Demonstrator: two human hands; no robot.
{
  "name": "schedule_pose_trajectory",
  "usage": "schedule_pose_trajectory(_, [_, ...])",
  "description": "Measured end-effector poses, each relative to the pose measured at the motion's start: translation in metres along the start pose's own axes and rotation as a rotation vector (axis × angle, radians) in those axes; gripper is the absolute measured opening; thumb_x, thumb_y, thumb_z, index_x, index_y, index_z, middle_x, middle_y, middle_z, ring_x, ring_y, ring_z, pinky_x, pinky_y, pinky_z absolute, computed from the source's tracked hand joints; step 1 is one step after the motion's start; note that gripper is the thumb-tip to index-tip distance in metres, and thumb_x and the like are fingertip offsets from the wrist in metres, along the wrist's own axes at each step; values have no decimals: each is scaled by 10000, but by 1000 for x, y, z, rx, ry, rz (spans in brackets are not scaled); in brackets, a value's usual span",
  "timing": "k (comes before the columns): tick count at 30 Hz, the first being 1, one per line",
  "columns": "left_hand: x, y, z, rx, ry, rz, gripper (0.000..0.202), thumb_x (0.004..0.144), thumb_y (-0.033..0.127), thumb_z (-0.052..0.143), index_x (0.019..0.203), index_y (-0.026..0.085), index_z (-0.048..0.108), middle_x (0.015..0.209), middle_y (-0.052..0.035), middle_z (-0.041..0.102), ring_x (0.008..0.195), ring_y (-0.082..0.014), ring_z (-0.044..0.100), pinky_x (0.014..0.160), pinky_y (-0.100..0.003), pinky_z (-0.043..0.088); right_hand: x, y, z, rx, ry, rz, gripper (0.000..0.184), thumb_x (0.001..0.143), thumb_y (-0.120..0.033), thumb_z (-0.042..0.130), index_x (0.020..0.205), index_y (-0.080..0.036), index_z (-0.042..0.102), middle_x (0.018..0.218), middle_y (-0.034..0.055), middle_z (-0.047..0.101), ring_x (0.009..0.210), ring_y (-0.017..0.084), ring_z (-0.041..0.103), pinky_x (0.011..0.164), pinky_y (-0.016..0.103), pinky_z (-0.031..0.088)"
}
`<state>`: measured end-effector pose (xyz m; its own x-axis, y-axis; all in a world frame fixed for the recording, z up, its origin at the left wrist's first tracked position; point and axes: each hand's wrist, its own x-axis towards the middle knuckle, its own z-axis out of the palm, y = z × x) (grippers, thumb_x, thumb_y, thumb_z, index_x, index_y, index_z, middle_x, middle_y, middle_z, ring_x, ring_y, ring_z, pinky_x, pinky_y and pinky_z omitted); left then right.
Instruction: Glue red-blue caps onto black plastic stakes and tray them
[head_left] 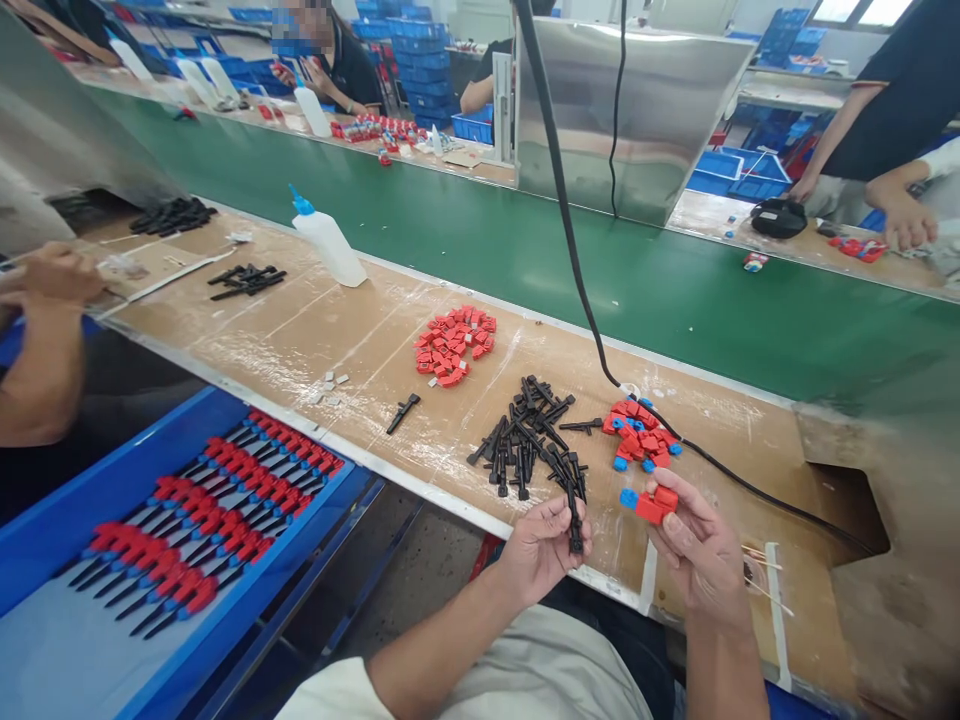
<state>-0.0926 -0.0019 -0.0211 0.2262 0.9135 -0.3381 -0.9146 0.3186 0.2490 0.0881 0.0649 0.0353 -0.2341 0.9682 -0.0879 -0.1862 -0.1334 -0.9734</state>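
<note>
My left hand [546,548] pinches a black plastic stick-shaped part [575,520] upright near the table's front edge. Between the thumb and fingers of my right hand [697,545] is a red and blue plastic piece [654,502], its blue end facing left. Just beyond my left hand lies a loose heap of similar black parts [525,430]. Behind my right hand sits a pile of red and blue pieces [641,435]. Farther left are a cluster of small red pieces [455,343] and one lone black part [403,413].
A white bottle with a blue tip [330,245] stands by the green conveyor belt [450,235]. At lower left, a blue tray [67,640] holds rows of joined pieces. A black cable [570,230] hangs down onto the table. Another person's hands [60,275] are at far left.
</note>
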Motion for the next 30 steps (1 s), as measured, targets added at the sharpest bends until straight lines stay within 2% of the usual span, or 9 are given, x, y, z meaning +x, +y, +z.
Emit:
schedule_pose_trajectory(4, [-3, -1, 9, 34, -46, -7, 407, 652, 344, 934, 812, 114, 639, 702, -40, 632, 587, -108, 606, 568, -204, 471, -17, 10, -3, 98, 5, 86, 404, 790, -411, 855, 1158, -269, 768, 1037, 111, 727, 506, 65, 368, 446, 218, 377])
schedule_pose_trajectory(9, [-2, -6, 27, 64, -183, -24, 441, 641, 411, 937, 773, 122, 632, 680, -33, 624, 552, -110, 597, 515, -198, 430, -27, 14, 4, 217, 31, 131, 362, 787, -391, 843, 1121, -263, 787, 971, 94, 700, 478, 38, 259, 380, 171, 283])
schedule_pose_trajectory(12, [1, -10, 34, 59, -215, -23, 433, 644, 408, 934, 765, 120, 635, 659, -24, 610, 537, -103, 584, 505, -193, 426, -29, 14, 9, 248, 31, 166, 309, 768, -405, 861, 1030, -253, 799, 947, 83, 688, 487, 43, 301, 382, 170, 304])
schedule_pose_trajectory(14, [4, -12, 36, 52, -214, -22, 420, 644, 394, 933, 771, 117, 644, 651, -25, 615, 537, -103, 586, 505, -191, 433, -31, 15, 11, 233, 28, 156, 327, 785, -432, 851, 1053, -253, 792, 835, 48, 651, 499, 63, 349, 396, 178, 346])
schedule_pose_trajectory(18, [7, -15, 34, 37, -190, -22, 377, 679, 368, 910, 786, 117, 650, 666, -31, 637, 548, -106, 600, 522, -193, 456, -38, 20, 13, 36, 59, 59, 399, 863, -514, 773, 1129, -217, 764, 681, 4, 550, 556, 126, 462, 474, 241, 480])
schedule_pose_trajectory(21, [11, -16, 31, -3, -117, -9, 309, 718, 306, 878, 824, 114, 660, 702, -40, 658, 589, -113, 627, 537, -185, 463, -45, 26, 16, -258, 190, -103, 380, 922, -518, 703, 1144, -215, 758, 970, 91, 659, 679, 160, 563, 541, 266, 539])
schedule_pose_trajectory(24, [16, -17, 28, -46, -72, 4, 250, 745, 254, 846, 857, 106, 678, 710, -46, 673, 600, -118, 637, 542, -186, 473, -47, 33, 17, -437, 213, -228, 350, 974, -489, 630, 1182, -234, 749, 1189, 131, 644, 851, 213, 634, 587, 284, 576])
schedule_pose_trajectory(26, [19, -18, 27, -62, -56, 10, 223, 755, 237, 834, 858, 107, 685, 694, -40, 673, 592, -118, 634, 566, -199, 497, -45, 40, 14, -456, 198, -275, 364, 1004, -502, 569, 1168, -232, 751, 1148, 128, 670, 876, 229, 657, 618, 303, 591])
schedule_pose_trajectory(30, [18, -23, 27, -67, -16, 14, 233, 719, 211, 865, 834, 109, 690, 687, -26, 665, 600, -111, 631, 595, -204, 512, -40, 52, 6, -366, 205, -259, 407, 1013, -534, 541, 1054, -195, 762, 974, 104, 716, 713, 198, 660, 570, 291, 578])
